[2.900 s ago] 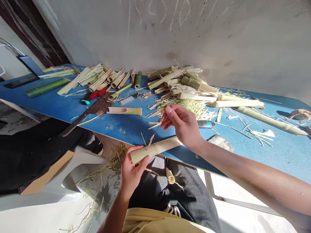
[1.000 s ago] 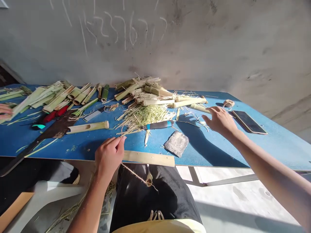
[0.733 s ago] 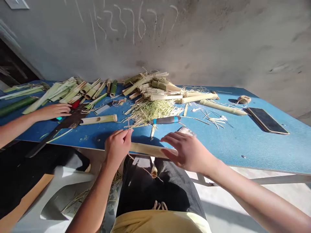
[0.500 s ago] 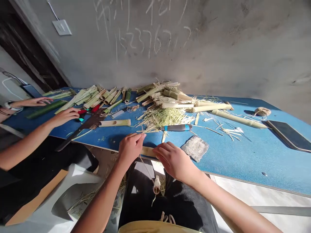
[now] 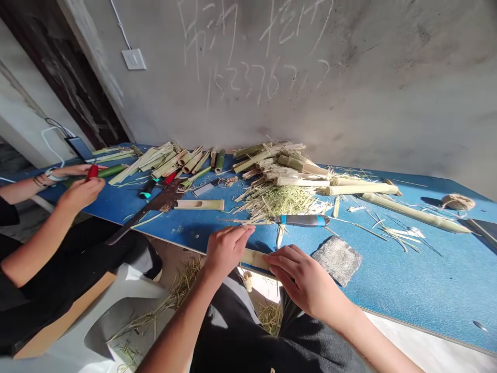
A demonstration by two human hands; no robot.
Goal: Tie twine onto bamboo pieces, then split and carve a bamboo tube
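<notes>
Pale bamboo [image 5: 255, 259] lies at the near edge of the blue tabletop [image 5: 404, 290], its visible stretch between the left hand [image 5: 229, 248] and the right hand [image 5: 301, 274], its long axis running left to right almost along that edge, both ends hidden by the hands. On the left, the grip presses thumb and forefinger together, anything between them too small to tell; the right fingers bend over the bamboo, though whether they clasp it cannot be told.

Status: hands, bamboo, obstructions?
Left hand closed over bamboo; right hand on it, grip unclear. Bamboo at table edge. Stone beside right hand, apparently not blocking.
</notes>
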